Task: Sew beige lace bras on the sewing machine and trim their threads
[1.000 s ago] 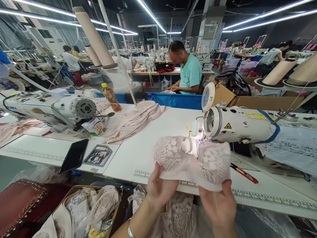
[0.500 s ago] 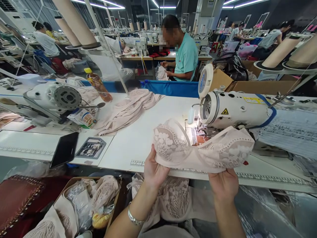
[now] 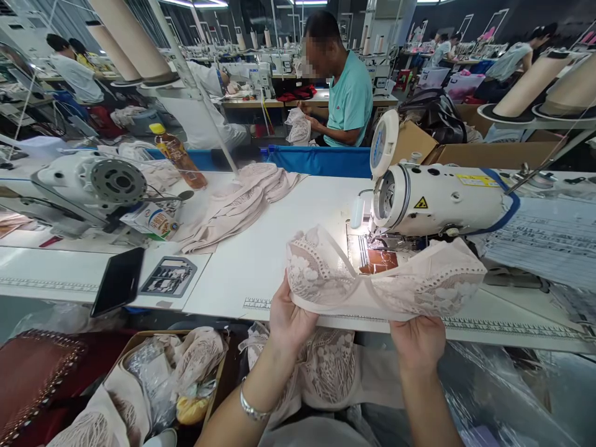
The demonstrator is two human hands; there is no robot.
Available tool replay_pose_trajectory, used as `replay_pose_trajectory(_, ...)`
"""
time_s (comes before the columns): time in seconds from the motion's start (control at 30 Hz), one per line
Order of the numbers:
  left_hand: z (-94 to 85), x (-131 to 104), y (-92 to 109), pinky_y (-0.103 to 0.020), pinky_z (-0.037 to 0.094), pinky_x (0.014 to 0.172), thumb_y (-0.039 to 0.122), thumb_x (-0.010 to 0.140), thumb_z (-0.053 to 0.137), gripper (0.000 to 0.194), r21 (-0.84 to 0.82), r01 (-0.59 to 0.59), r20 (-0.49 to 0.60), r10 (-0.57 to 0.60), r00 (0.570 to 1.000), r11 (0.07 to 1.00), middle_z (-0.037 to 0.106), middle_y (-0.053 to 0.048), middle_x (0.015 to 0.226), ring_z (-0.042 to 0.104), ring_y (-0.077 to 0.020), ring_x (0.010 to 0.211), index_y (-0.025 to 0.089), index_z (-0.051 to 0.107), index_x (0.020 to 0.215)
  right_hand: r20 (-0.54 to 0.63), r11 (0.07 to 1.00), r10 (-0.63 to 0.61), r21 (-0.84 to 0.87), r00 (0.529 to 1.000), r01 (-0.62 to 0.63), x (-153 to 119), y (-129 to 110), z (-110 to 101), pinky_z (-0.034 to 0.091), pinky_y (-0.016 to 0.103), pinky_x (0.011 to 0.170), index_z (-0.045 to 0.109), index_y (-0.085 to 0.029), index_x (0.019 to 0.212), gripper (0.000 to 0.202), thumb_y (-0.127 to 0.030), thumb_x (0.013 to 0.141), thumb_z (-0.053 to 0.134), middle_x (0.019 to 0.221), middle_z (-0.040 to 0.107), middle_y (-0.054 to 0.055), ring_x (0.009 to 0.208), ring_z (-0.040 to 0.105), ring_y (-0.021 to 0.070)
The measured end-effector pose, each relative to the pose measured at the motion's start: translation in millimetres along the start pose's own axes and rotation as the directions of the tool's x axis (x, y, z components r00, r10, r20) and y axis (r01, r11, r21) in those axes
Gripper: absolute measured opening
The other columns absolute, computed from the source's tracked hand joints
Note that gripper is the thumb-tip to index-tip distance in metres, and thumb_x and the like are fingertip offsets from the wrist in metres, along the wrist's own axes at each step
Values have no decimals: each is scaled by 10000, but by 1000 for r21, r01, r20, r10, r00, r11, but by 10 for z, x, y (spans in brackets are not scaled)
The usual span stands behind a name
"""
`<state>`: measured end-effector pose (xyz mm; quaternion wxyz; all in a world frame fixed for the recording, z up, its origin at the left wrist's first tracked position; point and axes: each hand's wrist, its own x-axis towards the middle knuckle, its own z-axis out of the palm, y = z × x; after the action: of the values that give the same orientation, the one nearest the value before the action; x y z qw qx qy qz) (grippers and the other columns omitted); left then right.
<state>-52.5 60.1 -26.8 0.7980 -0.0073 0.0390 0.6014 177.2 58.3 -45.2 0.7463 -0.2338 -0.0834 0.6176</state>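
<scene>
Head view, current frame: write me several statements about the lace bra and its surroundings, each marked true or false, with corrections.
1. The left hand and right hand both hold the lace bra. True.
2. The silver bracelet is on the right arm. False: it is on the left arm.
3. The bottle has a yellow cap. True.
4. The black phone lies to the right of the lace bra. False: it lies to its left.

Up close are two hands (image 3: 291, 316), one bottle (image 3: 179, 155) and four thread cones (image 3: 529, 87) (two pairs).
</scene>
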Motion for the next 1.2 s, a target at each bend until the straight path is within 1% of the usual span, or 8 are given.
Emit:
replay_pose_trajectory(0.2,1,11,-5,-341,223,1253,218,998,233,576,4,-5,11,5,1000,1000,651,-139,1352,581,-170,1321,52,420,1517,11,1000,4,17,1000,-4,17,14,-113,593,314,913,732,-283,1187,385,-158,913,492,1199,754,40,1080,717,150)
replay_pose_trajectory(0.4,23,12,-13,-360,246,1249,185,958,269,591,8,4,-6,-4,1000,1000,639,-142,1371,538,-192,1366,35,433,1506,-19,999,37,-9,999,-37,35,7,-162,569,354,973,716,-280,1216,389,-189,904,502,1239,737,22,1179,670,163)
replay_pose_trajectory(0.5,30,11,-19,-354,238,1252,188,950,288,600,-1,1,-10,-1,1000,1000,621,-152,1393,501,-192,1398,21,414,1512,-14,999,35,-14,999,-36,38,6,-172,550,388,1005,707,-278,1233,393,-199,910,496,1242,735,28,1183,668,169)
replay_pose_trajectory(0.6,38,6,-25,-354,233,1254,198,962,279,598,-7,11,-7,-11,1000,1000,592,-158,1426,470,-196,1422,15,397,1519,2,999,30,-32,1000,-30,35,9,-182,532,407,1026,704,-298,1238,394,-201,915,500,1222,744,26,1164,680,172)
replay_pose_trajectory(0.8,-1,10,-16,-339,216,1258,270,1041,228,574,-6,13,5,-13,1000,1000,569,-155,1449,475,-184,1418,49,325,1561,17,999,19,-51,1000,-18,28,23,-209,563,372,979,705,-302,1233,379,-199,929,502,1227,742,27,1125,699,162)
replay_pose_trajectory(0.93,-41,22,-4,-285,231,1245,368,1077,227,594,-42,16,-11,-17,1000,999,598,-145,1418,534,-161,1366,65,249,1587,22,999,36,-26,999,-36,28,38,-237,561,299,965,689,-292,1262,392,-187,926,516,1258,729,24,1156,679,131)
replay_pose_trajectory(1.03,-50,26,-2,-279,253,1235,401,1084,230,614,-63,28,-13,-28,1000,998,614,-151,1394,577,-165,1324,59,214,1593,15,999,30,-16,999,-30,22,47,-219,568,301,961,688,-298,1266,390,-197,927,522,1272,721,24,1169,674,141)
replay_pose_trajectory(1.2,-50,33,-8,-258,291,1211,399,1090,214,623,-68,26,7,-25,1000,997,575,-186,1423,574,-165,1327,32,174,1592,2,998,64,-8,998,-64,10,37,-164,582,310,942,733,-292,1182,371,-177,927,489,1242,735,23,1141,690,143)
